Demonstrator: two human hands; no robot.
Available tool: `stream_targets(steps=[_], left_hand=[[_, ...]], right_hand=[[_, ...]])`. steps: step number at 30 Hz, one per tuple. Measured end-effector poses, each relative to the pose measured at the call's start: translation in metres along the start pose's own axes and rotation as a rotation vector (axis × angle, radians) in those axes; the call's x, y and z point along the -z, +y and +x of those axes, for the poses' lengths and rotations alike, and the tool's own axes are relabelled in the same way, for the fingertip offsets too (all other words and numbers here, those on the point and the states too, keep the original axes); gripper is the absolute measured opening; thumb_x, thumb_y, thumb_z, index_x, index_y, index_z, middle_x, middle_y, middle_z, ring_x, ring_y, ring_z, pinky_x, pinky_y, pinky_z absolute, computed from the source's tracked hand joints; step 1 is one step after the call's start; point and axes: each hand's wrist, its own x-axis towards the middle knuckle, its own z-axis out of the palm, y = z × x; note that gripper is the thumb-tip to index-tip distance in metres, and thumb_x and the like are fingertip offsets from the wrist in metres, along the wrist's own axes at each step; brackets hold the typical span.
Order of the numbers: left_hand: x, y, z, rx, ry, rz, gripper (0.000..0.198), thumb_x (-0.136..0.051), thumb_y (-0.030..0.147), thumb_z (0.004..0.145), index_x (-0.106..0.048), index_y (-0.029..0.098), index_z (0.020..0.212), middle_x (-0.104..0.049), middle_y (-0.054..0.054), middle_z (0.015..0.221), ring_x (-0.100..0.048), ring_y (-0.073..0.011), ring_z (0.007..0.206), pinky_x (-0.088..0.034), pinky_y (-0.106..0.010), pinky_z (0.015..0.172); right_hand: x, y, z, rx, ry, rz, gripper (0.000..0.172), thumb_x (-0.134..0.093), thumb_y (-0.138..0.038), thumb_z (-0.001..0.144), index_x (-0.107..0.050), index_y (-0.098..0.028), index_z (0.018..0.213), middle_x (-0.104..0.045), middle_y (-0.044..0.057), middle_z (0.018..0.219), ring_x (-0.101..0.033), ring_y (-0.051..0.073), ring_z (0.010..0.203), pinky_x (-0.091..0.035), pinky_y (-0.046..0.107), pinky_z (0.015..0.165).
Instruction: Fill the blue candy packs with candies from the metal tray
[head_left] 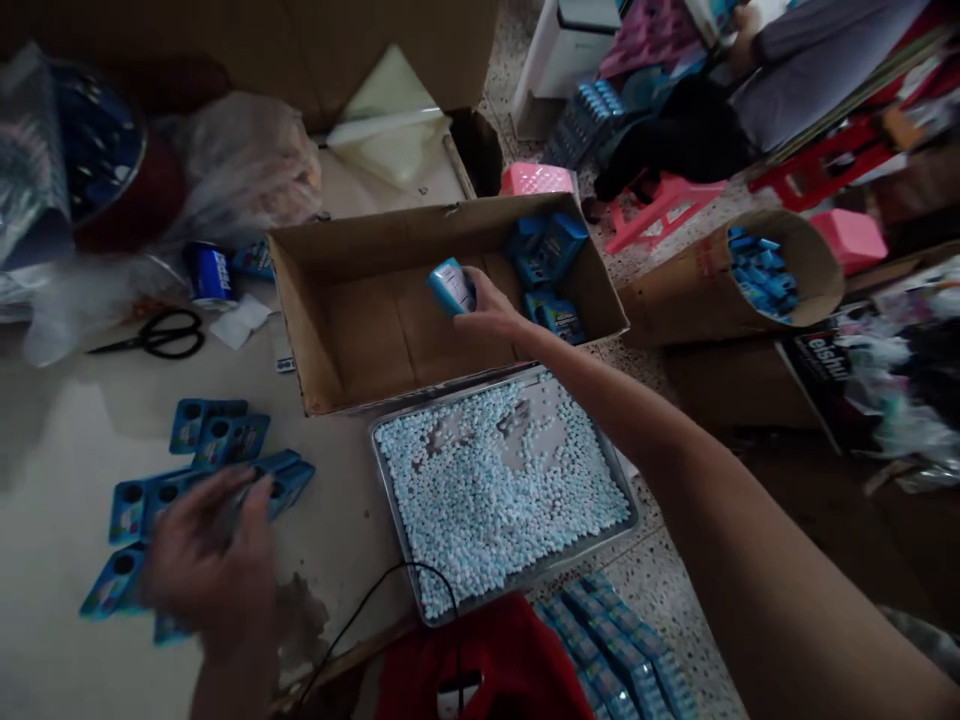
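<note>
My right hand (489, 306) is closed around a small blue box (450, 286) with a pale printed side. It holds the box above the floor of a long open cardboard box (367, 330). Several like blue boxes (551, 250) lie at that carton's right end. My left hand (214, 560), smeared by motion, is over a loose group of flat blue packs (217, 437) with dark round spots on the table. Whether its fingers grip one of them I cannot make out. Between me and the carton, a clear tray (631, 505) holds many small pale blue and white pellets (487, 510).
Black scissors (172, 333) and a blue can (210, 274) lie at the left near plastic bags (247, 160). A thin black cable (375, 583) crosses the table's near edge. Stacked blue packs (615, 650) stand below. A cardboard drum (690, 290) and a seated person (810, 70) are at right.
</note>
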Motion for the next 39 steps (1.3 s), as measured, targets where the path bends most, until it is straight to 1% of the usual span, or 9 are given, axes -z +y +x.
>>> stream_targets(steps=[3,5,9,11,14,20,28,34,39], left_hand=[[-0.111,0.064,0.059,0.050,-0.136,-0.475,0.090,-0.095,0.039,0.066,-0.053,0.035,0.146,-0.071,-0.004,0.137,-0.068,-0.0336,0.132,-0.055,-0.065,0.118],[-0.176,0.085,0.084,0.077,-0.304,-0.592,0.066,-0.089,0.040,0.075,-0.062,0.024,0.133,-0.076,-0.009,0.125,-0.075,-0.0307,0.116,-0.065,-0.054,0.104],[-0.228,0.080,0.093,-0.110,-0.270,-0.502,0.043,-0.084,0.033,0.083,-0.071,0.024,0.123,-0.078,-0.002,0.109,-0.075,-0.0223,0.097,-0.067,-0.040,0.094],[-0.221,0.074,0.086,-0.228,-0.260,-0.417,0.046,-0.083,0.031,0.085,-0.071,0.026,0.130,-0.077,-0.002,0.113,-0.074,-0.0230,0.101,-0.065,-0.041,0.096],[-0.199,0.072,0.076,-0.292,-0.217,-0.351,0.046,-0.083,0.032,0.086,-0.072,0.029,0.132,-0.074,-0.004,0.120,-0.072,-0.0243,0.109,-0.063,-0.040,0.101],[-0.156,0.077,0.071,-0.037,-0.178,-0.536,0.058,-0.084,0.033,0.081,-0.070,0.027,0.137,-0.075,-0.004,0.121,-0.074,-0.0243,0.108,-0.063,-0.037,0.099],[-0.091,0.082,0.021,0.130,-0.267,-0.563,0.071,-0.091,0.034,0.072,-0.069,0.027,0.140,-0.071,-0.007,0.139,-0.072,-0.0262,0.120,-0.063,-0.035,0.101],[-0.079,0.076,-0.010,0.198,-0.275,-0.511,0.061,-0.088,0.042,0.077,-0.071,0.021,0.132,-0.076,-0.006,0.123,-0.074,-0.0232,0.106,-0.062,-0.032,0.094],[-0.088,0.097,-0.018,0.138,-0.334,-0.441,0.058,-0.085,0.041,0.082,-0.071,0.024,0.135,-0.078,-0.005,0.119,-0.074,-0.0235,0.104,-0.061,-0.033,0.094]], right_hand=[[-0.002,-0.035,-0.033,0.269,0.044,0.138,0.107,-0.086,-0.035,0.068,-0.035,-0.021,0.161,-0.050,0.017,0.160,-0.055,0.036,0.141,-0.050,0.053,0.119],[0.007,-0.042,-0.040,0.392,-0.010,0.150,0.106,-0.092,-0.037,0.063,-0.044,-0.025,0.157,-0.053,0.014,0.158,-0.055,0.036,0.142,-0.051,0.054,0.118],[0.073,0.009,-0.005,0.374,0.153,0.021,0.058,-0.090,-0.049,0.076,-0.071,-0.026,0.126,-0.067,0.010,0.140,-0.052,0.034,0.142,-0.037,0.056,0.127],[0.108,0.051,0.022,0.171,0.379,-0.101,0.053,-0.085,-0.052,0.084,-0.070,-0.027,0.128,-0.063,0.011,0.147,-0.036,0.038,0.153,-0.018,0.065,0.133],[0.131,0.094,0.043,-0.001,0.337,-0.308,0.054,-0.076,-0.046,0.094,-0.063,-0.021,0.139,-0.058,0.016,0.154,-0.024,0.044,0.161,-0.003,0.073,0.132],[0.124,0.093,0.015,-0.053,0.322,-0.498,0.050,-0.051,-0.027,0.104,-0.050,-0.014,0.152,-0.049,0.023,0.157,-0.037,0.040,0.148,-0.018,0.072,0.127],[0.147,0.079,-0.017,-0.191,0.396,-0.176,0.032,-0.081,-0.004,0.075,-0.068,-0.019,0.100,-0.058,0.017,0.143,-0.042,0.038,0.142,-0.020,0.070,0.127],[0.157,0.064,-0.085,-0.090,0.530,0.225,0.042,-0.084,-0.023,0.081,-0.064,-0.026,0.118,-0.072,0.002,0.105,-0.067,0.021,0.107,-0.057,0.045,0.104],[0.113,0.028,-0.173,-0.095,0.283,1.101,0.049,-0.085,-0.037,0.081,-0.068,-0.030,0.127,-0.077,0.003,0.122,-0.076,0.020,0.101,-0.067,0.037,0.088]])
